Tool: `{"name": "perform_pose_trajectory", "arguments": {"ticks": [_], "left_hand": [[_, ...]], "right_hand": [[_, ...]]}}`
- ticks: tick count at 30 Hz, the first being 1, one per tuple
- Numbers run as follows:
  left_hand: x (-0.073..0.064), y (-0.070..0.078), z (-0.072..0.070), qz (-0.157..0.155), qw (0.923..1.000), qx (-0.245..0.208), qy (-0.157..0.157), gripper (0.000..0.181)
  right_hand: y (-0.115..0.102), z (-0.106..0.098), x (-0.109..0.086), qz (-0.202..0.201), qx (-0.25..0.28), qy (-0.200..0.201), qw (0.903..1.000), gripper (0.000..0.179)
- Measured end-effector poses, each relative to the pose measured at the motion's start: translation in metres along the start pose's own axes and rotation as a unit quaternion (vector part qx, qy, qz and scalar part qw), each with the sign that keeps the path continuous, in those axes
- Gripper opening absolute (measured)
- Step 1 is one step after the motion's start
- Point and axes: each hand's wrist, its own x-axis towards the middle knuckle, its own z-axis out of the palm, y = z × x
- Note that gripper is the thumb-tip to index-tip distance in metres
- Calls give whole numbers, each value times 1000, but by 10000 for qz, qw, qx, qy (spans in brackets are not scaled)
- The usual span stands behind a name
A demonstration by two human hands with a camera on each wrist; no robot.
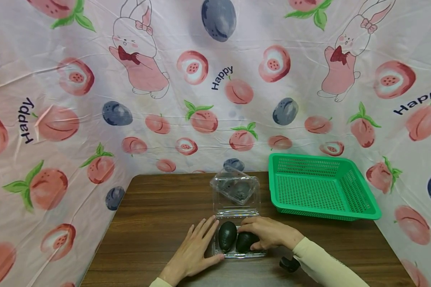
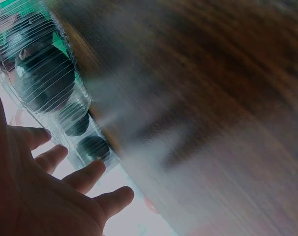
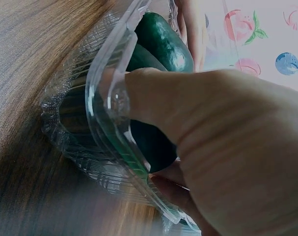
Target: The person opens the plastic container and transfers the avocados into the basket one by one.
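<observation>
A clear plastic clamshell box (image 1: pixel 240 256) lies on the table with its lid (image 1: pixel 219 205) raised at the back. Inside it, one dark green avocado (image 1: pixel 227 236) sits on the left, beside a second avocado (image 1: pixel 245 241). My right hand (image 1: pixel 273 231) reaches into the box and grips this second avocado, fingers over its far side and thumb at the near side. Along the box's left wall rests my left hand (image 1: pixel 197 247), fingers straight and spread, thumb at the front corner. In the left wrist view the avocado (image 2: pixel 44 78) shows through the ribbed wall.
Behind the raised lid stands another clear container (image 1: pixel 233 191) with dark rounded shapes in it. A green plastic basket (image 1: pixel 325 215) is at the back right of the wooden table (image 1: pixel 158 215). A fruit-and-rabbit print cloth (image 1: pixel 251 107) hangs around the back and sides.
</observation>
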Motion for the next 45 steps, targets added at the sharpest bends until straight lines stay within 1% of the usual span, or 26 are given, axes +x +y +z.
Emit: {"name": "perform_pose_trajectory", "arguments": {"ticks": [8,17,24,28,36,40,45], "left_hand": [[1,0,0,14,10000,-33,-22,105],[1,0,-2,14,10000,-41,-56,105],[1,0,-1,0,10000,-28,-79,105],[1,-1,-1,-11,10000,3,-91,105],[1,-2,-1,-12,9999,33,-124,105],[1,-2,-1,-4,9999,33,-113,105],[1,-1,-2,19,10000,30,-94,105]], "right_hand": [[1,2,0,127,165,8,9998,59],[2,-2,-4,-3,185,219,9996,59],[1,-5,-5,35,120,247,9996,58],[0,-7,-6,-9,67,317,9995,58],[2,-10,-8,-160,175,521,9984,56],[2,-13,-9,-155,175,599,9979,57],[0,-17,-11,-56,124,583,9982,59]]}}
